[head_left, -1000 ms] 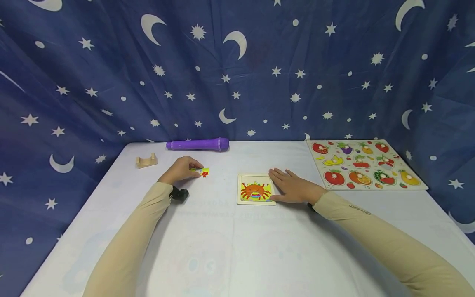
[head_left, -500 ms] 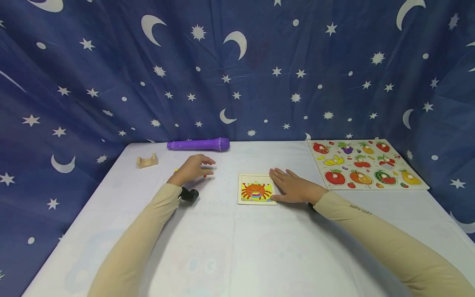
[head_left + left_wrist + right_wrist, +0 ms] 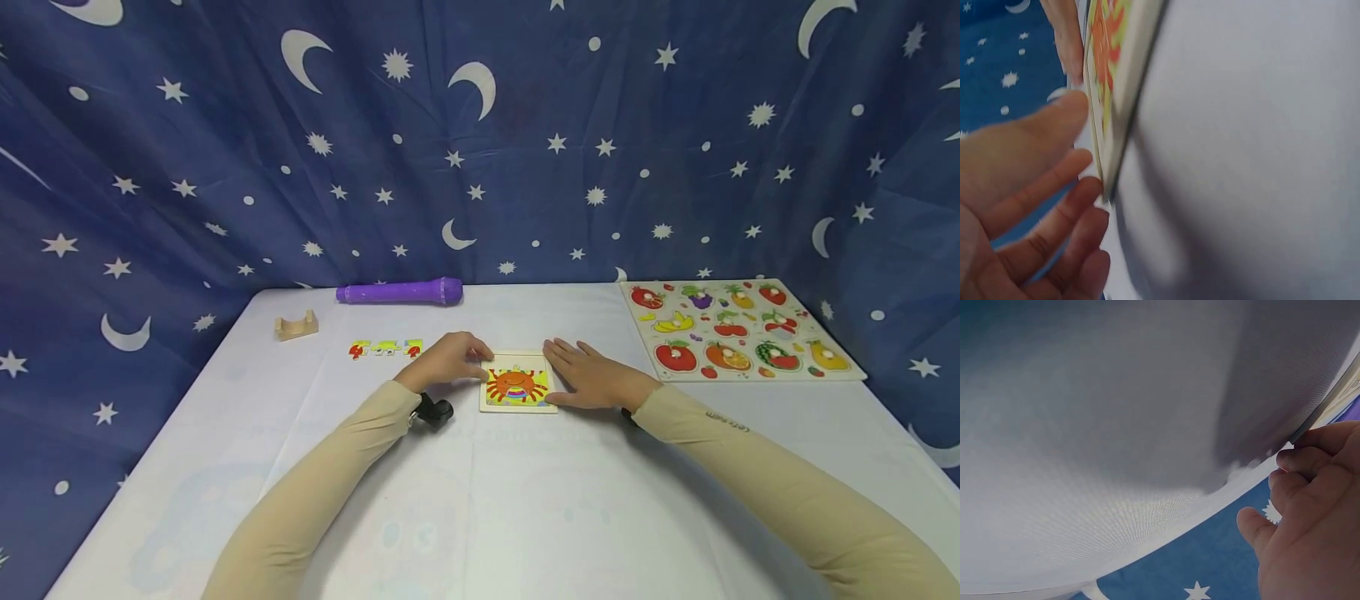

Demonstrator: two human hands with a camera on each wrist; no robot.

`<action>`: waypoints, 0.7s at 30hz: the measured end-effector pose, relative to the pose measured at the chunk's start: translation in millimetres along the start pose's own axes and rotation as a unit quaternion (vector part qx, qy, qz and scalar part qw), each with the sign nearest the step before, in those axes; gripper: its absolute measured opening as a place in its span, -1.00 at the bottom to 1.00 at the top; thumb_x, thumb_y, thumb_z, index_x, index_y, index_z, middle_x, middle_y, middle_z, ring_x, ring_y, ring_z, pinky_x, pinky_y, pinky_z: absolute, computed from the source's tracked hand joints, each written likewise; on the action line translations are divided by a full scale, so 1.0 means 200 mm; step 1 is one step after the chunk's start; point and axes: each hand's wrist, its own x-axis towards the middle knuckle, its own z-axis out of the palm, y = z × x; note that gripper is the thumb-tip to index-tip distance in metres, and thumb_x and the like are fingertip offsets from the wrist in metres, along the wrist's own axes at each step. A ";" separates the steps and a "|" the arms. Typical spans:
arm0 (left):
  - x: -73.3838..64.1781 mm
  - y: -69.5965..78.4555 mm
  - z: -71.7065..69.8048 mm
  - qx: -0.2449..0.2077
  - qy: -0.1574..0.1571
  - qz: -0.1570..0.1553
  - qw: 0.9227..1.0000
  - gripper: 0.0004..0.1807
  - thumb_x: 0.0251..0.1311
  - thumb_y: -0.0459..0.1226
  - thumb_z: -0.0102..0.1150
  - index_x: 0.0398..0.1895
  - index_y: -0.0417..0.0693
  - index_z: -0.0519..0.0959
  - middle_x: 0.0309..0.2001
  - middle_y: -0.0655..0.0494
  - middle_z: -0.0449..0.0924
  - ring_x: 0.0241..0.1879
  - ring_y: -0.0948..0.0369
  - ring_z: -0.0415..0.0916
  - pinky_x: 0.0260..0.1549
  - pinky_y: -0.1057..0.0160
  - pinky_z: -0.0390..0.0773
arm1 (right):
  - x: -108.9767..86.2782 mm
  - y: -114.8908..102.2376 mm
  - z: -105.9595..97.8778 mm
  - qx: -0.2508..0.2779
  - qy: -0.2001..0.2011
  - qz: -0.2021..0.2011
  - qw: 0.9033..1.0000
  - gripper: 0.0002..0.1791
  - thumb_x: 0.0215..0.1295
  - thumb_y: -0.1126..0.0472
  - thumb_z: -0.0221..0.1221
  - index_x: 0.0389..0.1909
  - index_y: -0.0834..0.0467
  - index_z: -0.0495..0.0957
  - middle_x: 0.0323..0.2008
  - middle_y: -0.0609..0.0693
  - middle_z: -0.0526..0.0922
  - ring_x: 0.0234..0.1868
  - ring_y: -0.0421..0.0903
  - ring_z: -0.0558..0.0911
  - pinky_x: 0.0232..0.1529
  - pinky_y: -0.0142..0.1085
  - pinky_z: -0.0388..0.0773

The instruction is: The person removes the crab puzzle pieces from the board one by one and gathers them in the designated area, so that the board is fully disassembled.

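Note:
A small square crab jigsaw puzzle (image 3: pixel 517 386) in a pale wooden frame lies on the white-covered table, its top strip bare. My left hand (image 3: pixel 450 358) is at the frame's left edge, thumb and fingers apart. In the left wrist view, the thumb tip comes right up to the rim of the puzzle frame (image 3: pixel 1124 106), and the other fingers are loosely bent by its corner. On the opposite side, my right hand (image 3: pixel 596 377) lies with fingers extended along the right edge. Loose yellow and red puzzle pieces (image 3: pixel 413 350) lie in a row left of the frame.
A purple toy microphone (image 3: pixel 400 292) lies along the back of the table. Left of it sits a small wooden cradle-shaped block (image 3: pixel 296 326). A fruit peg puzzle board (image 3: pixel 701 340) lies at the back right. Behind the table hangs a blue moon-and-star curtain (image 3: pixel 525 208).
My left hand has left the loose pieces and moved right to the crab puzzle's left edge, uncovering the row of pieces. The right hand has stayed in place.

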 end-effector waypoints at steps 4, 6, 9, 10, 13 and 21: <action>0.00 0.05 0.02 0.003 0.000 -0.011 1.000 -0.72 -0.05 -0.32 0.39 -0.20 -0.13 0.68 -0.19 0.03 0.66 -0.19 0.16 0.47 -0.05 0.22 0.47 | 0.00 0.00 0.00 -0.001 -0.001 0.000 1.000 -0.01 0.26 -0.31 -0.02 0.46 0.24 -0.12 0.49 0.14 -0.07 0.50 0.09 -0.09 0.45 0.07 -0.15; 0.00 0.06 0.02 0.018 -0.002 -0.011 1.000 -0.77 -0.06 -0.34 0.39 -0.26 -0.11 0.69 -0.27 0.06 0.66 -0.24 0.19 0.43 -0.12 0.25 0.45 | 0.00 0.00 0.00 -0.002 -0.002 0.001 1.000 -0.01 0.26 -0.31 -0.02 0.46 0.24 -0.12 0.49 0.14 -0.08 0.50 0.09 -0.09 0.45 0.07 -0.15; 0.00 0.08 0.03 0.035 -0.003 -0.013 0.999 -0.84 -0.07 -0.35 0.39 -0.34 -0.08 0.69 -0.37 0.09 0.61 -0.30 0.20 0.36 -0.20 0.29 0.39 | 0.01 0.00 0.00 0.000 -0.003 0.002 1.000 -0.01 0.25 -0.31 -0.01 0.46 0.24 -0.12 0.49 0.14 -0.07 0.50 0.09 -0.09 0.45 0.07 -0.16; 0.00 0.09 0.04 0.039 -0.003 -0.016 0.999 -0.85 -0.07 -0.35 0.39 -0.35 -0.07 0.69 -0.39 0.09 0.59 -0.31 0.21 0.35 -0.21 0.29 0.38 | 0.01 0.00 0.00 0.000 -0.002 0.002 1.000 -0.01 0.25 -0.31 -0.01 0.46 0.24 -0.12 0.49 0.15 -0.07 0.50 0.09 -0.09 0.45 0.07 -0.16; 0.00 0.10 0.04 0.042 -0.003 -0.024 0.999 -0.86 -0.07 -0.35 0.39 -0.38 -0.06 0.67 -0.39 0.08 0.54 -0.31 0.21 0.33 -0.21 0.28 0.38 | 0.01 0.00 0.00 0.000 -0.003 0.003 1.000 -0.01 0.25 -0.31 -0.01 0.46 0.24 -0.12 0.49 0.14 -0.07 0.50 0.08 -0.09 0.45 0.07 -0.16; -0.01 0.11 0.05 0.039 -0.003 -0.023 0.999 -0.85 -0.04 -0.34 0.39 -0.38 -0.09 0.62 -0.37 0.08 0.56 -0.33 0.23 0.37 -0.21 0.29 0.40 | 0.01 0.01 0.01 0.002 -0.007 0.005 1.000 0.00 0.25 -0.32 -0.02 0.46 0.23 -0.13 0.49 0.14 -0.08 0.50 0.08 -0.09 0.45 0.08 -0.16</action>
